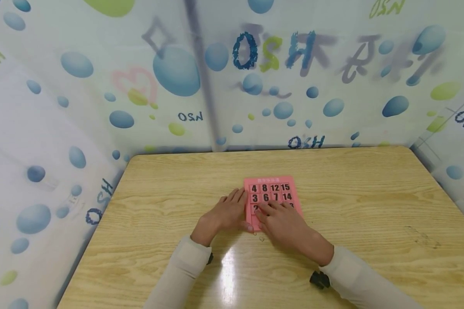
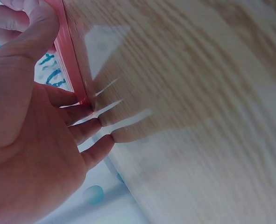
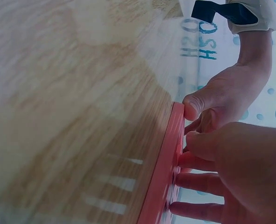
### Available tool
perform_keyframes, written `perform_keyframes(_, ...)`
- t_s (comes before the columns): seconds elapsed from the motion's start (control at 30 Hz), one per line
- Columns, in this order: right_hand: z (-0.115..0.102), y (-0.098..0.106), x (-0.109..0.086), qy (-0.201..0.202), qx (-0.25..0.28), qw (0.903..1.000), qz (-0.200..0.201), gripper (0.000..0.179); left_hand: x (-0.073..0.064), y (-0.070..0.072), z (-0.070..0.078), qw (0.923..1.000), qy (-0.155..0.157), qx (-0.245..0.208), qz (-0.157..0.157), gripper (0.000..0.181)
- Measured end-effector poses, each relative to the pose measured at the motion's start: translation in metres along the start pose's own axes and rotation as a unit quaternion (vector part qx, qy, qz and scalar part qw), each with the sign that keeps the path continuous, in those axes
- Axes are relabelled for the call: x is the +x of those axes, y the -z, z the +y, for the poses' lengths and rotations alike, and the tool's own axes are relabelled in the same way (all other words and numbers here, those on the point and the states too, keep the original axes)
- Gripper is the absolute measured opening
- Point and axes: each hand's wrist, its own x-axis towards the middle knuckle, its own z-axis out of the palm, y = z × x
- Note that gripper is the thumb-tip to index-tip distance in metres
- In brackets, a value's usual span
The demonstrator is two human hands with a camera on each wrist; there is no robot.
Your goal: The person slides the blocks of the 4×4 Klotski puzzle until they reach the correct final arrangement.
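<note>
A pink sliding number puzzle [image 1: 274, 180] lies flat on the table, its black-numbered tiles facing up. My left hand [image 1: 227, 211] rests along the puzzle's left side, fingers nearly straight and thumb at the near left corner. In the left wrist view, the left fingertips [image 2: 95, 122] touch the tabletop and the pink rim. My right hand [image 1: 284, 223] lies over the lower rows, covering some tiles. The right wrist view shows the right fingers [image 3: 201, 183] loosely extended, tips on the puzzle's face. Part of the bottom row shows plain pink near the left corner.
The wooden table [image 1: 170, 180] extends around the puzzle on all sides. A patterned wall covering [image 1: 216, 116] with blue and green drops stands behind the table and to both sides. Black straps [image 1: 319, 280] sit at the wrists.
</note>
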Motion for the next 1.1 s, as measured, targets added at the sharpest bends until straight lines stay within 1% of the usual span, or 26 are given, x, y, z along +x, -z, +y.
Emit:
perform_keyframes(0.27, 0.001, -0.001, 0.001, 0.004, -0.007, 0.9998, 0.016, 0.040, -0.001, 0.001, 0.000, 1.0000, -0.002, 0.001, 0.003, 0.111)
perform_keyframes(0.4, 0.001, -0.002, 0.001, 0.006, -0.009, 0.9998, 0.018, 0.040, 0.000, 0.001, -0.001, 1.0000, -0.001, 0.003, 0.002, 0.111)
perform_keyframes(0.63, 0.003, 0.001, 0.000, 0.003, -0.001, 1.0000, 0.001, 0.043, 0.000, 0.000, -0.001, 1.0000, -0.001, -0.003, -0.001, 0.111)
perform_keyframes(0.77, 0.005, 0.004, -0.002, 0.002, 0.004, 1.0000, -0.004, 0.043, 0.001, 0.001, 0.000, 1.0000, 0.001, 0.002, -0.002, 0.111)
perform_keyframes(0.93, 0.010, 0.005, -0.005, 0.012, 0.001, 0.9998, 0.012, 0.040, 0.000, 0.002, 0.001, 0.9999, 0.007, -0.002, -0.007, 0.112)
perform_keyframes(1.1, 0.016, 0.002, -0.009, 0.030, -0.003, 0.9986, 0.043, 0.031, -0.001, 0.002, 0.001, 0.9999, 0.007, -0.010, -0.007, 0.113)
